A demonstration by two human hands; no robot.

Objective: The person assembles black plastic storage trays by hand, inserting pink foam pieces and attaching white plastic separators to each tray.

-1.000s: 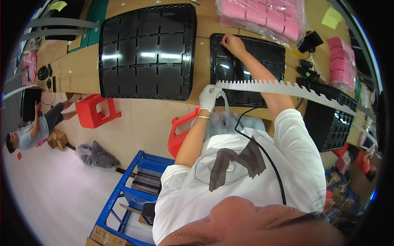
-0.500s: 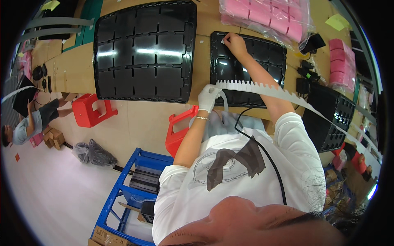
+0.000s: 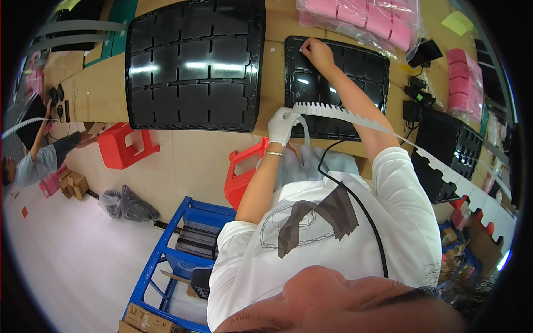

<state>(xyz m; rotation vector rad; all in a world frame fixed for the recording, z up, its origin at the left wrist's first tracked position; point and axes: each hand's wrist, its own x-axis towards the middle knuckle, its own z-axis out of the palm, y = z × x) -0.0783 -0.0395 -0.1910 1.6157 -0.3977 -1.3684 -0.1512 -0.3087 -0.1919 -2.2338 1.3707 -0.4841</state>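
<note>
My left hand [image 3: 283, 126], in a white glove, is closed on the end of a long white strip [image 3: 327, 111] with tooth-like notches along one edge. The strip runs right, passing over my right forearm, and widens toward the rim. A loose tail of it hangs beside the glove. Bare and pinched closed, my right hand [image 3: 318, 54] rests at the far left corner of a black plastic tray [image 3: 333, 91] with several flat compartments. A tiny white piece shows at its fingertips, too small to name. The left hand is at the tray's near left edge.
A larger black tray [image 3: 194, 66] lies to the left on the brown table. Pink foam blocks [image 3: 366, 16] in clear plastic sit at the back. Stacked black trays [image 3: 444, 147] stand right. Red stools [image 3: 121, 145] and a blue rack [image 3: 161, 250] are on the floor; another person [image 3: 39, 161] works far left.
Both hands have shifted slightly up in the picture, and the right one stays at the tray corner. The strip's far right part has swung and now covers more of the right side.
</note>
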